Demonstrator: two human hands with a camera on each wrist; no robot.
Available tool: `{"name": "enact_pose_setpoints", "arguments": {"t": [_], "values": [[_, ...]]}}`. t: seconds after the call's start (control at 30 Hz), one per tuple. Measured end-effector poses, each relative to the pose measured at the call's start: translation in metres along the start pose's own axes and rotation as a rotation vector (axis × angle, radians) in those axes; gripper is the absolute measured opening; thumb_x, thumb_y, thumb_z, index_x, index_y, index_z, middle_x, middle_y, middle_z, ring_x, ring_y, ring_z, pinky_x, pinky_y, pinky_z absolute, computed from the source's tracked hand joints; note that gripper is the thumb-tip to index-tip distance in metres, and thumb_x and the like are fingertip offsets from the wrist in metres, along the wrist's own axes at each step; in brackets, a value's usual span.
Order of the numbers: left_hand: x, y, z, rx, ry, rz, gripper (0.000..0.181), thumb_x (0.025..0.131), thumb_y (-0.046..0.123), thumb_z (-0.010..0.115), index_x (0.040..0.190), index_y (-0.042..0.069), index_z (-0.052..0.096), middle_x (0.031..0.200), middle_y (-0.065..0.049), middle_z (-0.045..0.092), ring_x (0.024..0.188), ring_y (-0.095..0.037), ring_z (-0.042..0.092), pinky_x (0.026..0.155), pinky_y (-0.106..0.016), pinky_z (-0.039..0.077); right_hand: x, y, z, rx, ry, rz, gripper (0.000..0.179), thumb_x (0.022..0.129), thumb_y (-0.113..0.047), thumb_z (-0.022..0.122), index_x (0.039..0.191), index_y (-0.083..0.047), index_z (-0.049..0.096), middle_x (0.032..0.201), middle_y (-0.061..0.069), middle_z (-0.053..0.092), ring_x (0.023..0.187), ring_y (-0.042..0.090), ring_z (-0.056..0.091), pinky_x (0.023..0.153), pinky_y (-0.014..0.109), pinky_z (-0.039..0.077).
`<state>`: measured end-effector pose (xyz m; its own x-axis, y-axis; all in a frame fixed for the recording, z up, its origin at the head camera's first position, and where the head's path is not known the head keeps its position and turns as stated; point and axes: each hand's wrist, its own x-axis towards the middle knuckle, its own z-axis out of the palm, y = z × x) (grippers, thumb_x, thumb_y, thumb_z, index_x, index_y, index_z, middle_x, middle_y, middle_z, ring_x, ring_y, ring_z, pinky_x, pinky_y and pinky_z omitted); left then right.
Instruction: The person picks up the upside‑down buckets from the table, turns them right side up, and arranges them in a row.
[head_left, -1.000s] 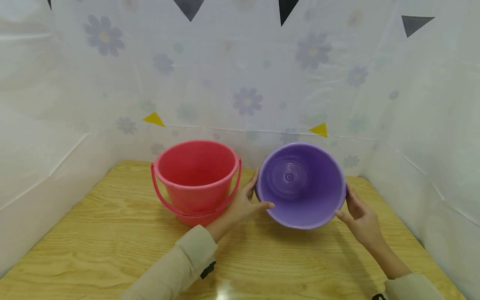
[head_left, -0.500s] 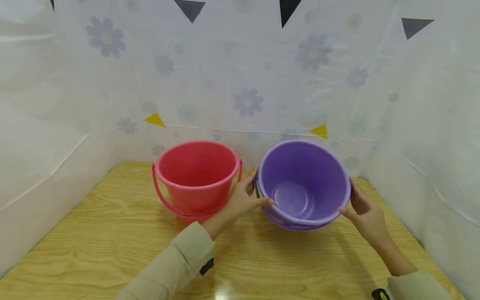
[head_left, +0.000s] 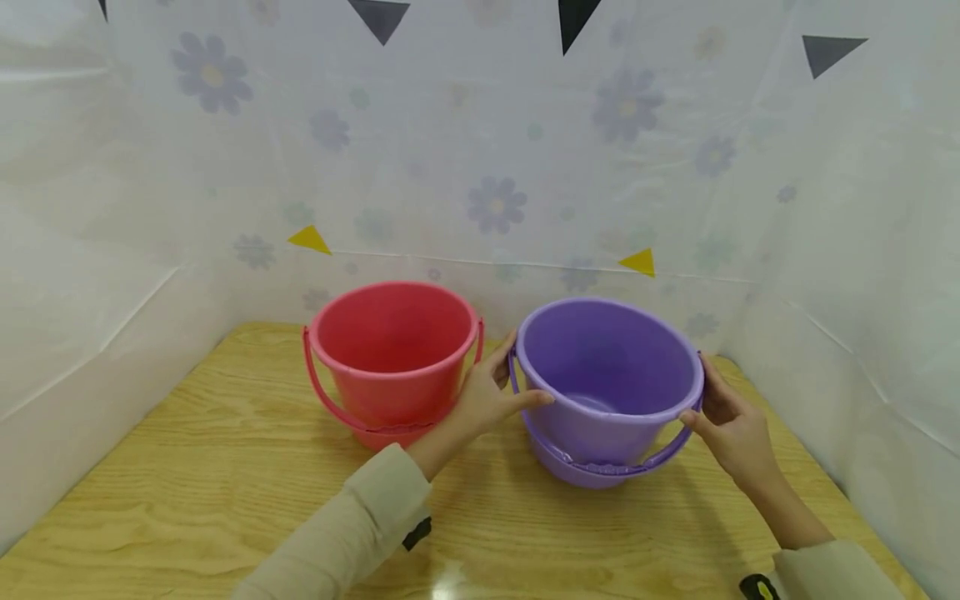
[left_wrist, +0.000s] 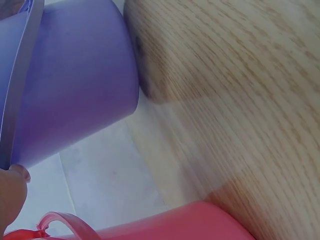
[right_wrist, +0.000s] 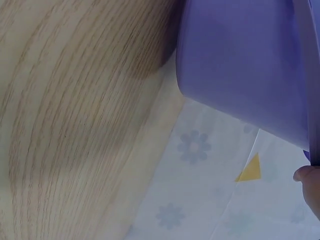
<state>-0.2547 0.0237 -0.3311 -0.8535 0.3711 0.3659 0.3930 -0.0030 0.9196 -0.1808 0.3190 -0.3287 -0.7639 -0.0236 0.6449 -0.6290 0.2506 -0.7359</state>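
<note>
A purple bucket (head_left: 581,433) is held between my two hands near the right side of the table, its mouth facing up and a little toward me. My left hand (head_left: 483,404) grips the left side of its rim, thumb in front. On the opposite side my right hand (head_left: 731,437) grips the rim, thumb also in front. The bucket's purple handle (head_left: 667,454) hangs down across its front. Both wrist views show the bucket's base very close to the tabletop; whether it touches I cannot tell. Beside my left forearm stands a red bucket (head_left: 390,400), upright, its handle lowered in front.
The wood-grain table (head_left: 187,467) runs up to a pale flowered sheet (head_left: 420,167) at the back. Similar sheeting closes in the left and right sides. My left forearm crosses in front of the red bucket's lower right.
The purple bucket has tipped from mouth toward me to nearly upright, its base coming down and forward. Its handle now shows in front. My hands stay on the rim; the red bucket stands still.
</note>
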Motion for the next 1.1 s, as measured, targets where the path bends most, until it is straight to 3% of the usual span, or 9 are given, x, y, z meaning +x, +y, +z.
{"name": "enact_pose_setpoints", "arguments": {"t": [0.27,0.53,0.77,1.0,1.1], "values": [[0.009,0.002,0.0,-0.002,0.037,-0.05,0.118,0.057,0.057,0.077,0.147,0.006,0.021,0.151,-0.011,0.027,0.136,-0.024,0.036,0.107,-0.034,0.036,0.01,0.006,-0.001,0.048,-0.016,0.027,0.067,0.081,0.008,0.063,0.136,0.015,0.026,0.131,-0.021,0.049,0.113,-0.01,0.052,0.087,0.006,0.043],[0.02,0.001,-0.001,0.013,0.038,-0.086,0.112,0.061,0.049,0.081,0.148,0.009,0.022,0.151,-0.009,0.029,0.135,-0.022,0.037,0.107,-0.033,0.036,0.019,0.013,-0.006,-0.033,-0.027,0.121,0.065,0.085,0.003,0.062,0.138,0.012,0.026,0.133,-0.021,0.045,0.107,-0.015,0.052,0.084,0.003,0.043],[0.029,0.001,0.001,0.004,0.038,-0.08,0.104,0.069,0.035,0.081,0.148,0.007,0.02,0.152,-0.011,0.027,0.137,-0.022,0.033,0.11,-0.034,0.032,0.027,0.019,-0.011,-0.073,-0.033,0.141,0.063,0.086,0.002,0.061,0.138,0.012,0.027,0.124,-0.028,0.049,0.104,-0.017,0.052,0.082,0.002,0.043],[0.033,0.001,0.003,-0.003,0.04,-0.094,0.099,0.073,0.024,0.08,0.148,0.006,0.019,0.151,-0.012,0.027,0.137,-0.022,0.033,0.11,-0.035,0.032,0.03,0.023,-0.012,0.042,-0.049,0.149,0.065,0.085,0.004,0.061,0.136,0.017,0.022,0.118,-0.027,0.054,0.103,-0.012,0.055,0.082,0.004,0.045],[0.034,0.0,0.004,0.01,0.036,-0.097,0.098,0.073,0.023,0.08,0.148,0.006,0.019,0.151,-0.012,0.028,0.137,-0.022,0.034,0.11,-0.034,0.032,0.03,0.024,-0.013,0.031,-0.055,0.153,0.065,0.085,0.004,0.06,0.137,0.017,0.022,0.121,-0.025,0.053,0.103,-0.013,0.055,0.082,0.003,0.044]]}}
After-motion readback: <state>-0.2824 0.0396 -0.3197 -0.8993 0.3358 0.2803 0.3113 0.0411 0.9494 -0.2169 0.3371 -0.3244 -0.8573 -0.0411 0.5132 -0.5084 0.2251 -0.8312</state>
